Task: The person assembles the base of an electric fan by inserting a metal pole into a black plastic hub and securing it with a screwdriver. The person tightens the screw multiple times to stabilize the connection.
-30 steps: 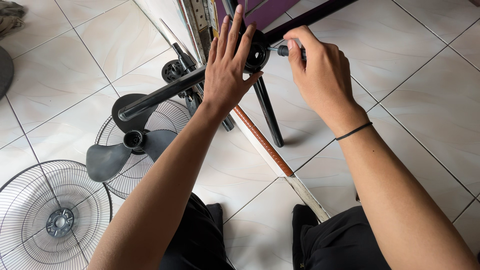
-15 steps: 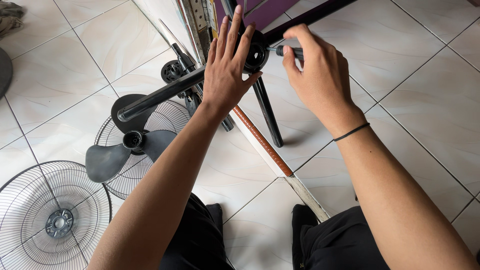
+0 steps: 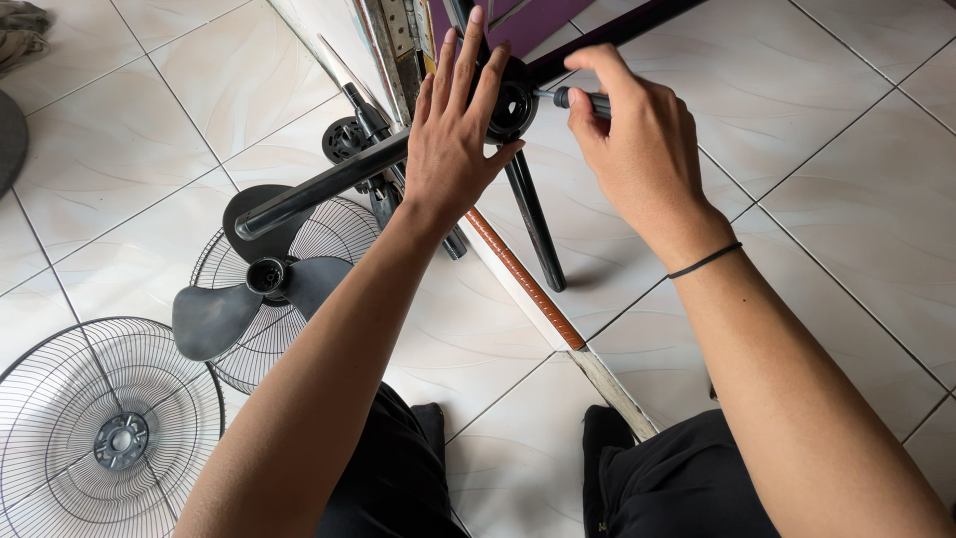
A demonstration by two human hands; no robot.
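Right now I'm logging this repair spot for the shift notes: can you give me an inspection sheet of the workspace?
Surface: pale tiled floor.
Job's things: black stand hub with tube legs; screwdriver tip at hub.
Clutter: fan blade on wire grille; second grille.
Hands: left hand flat on hub; right hand grips screwdriver.
Cables: nothing seen.
Surroundings: purple panel.

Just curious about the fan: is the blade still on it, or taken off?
Off. The dark fan blade lies loose on a wire grille on the floor.
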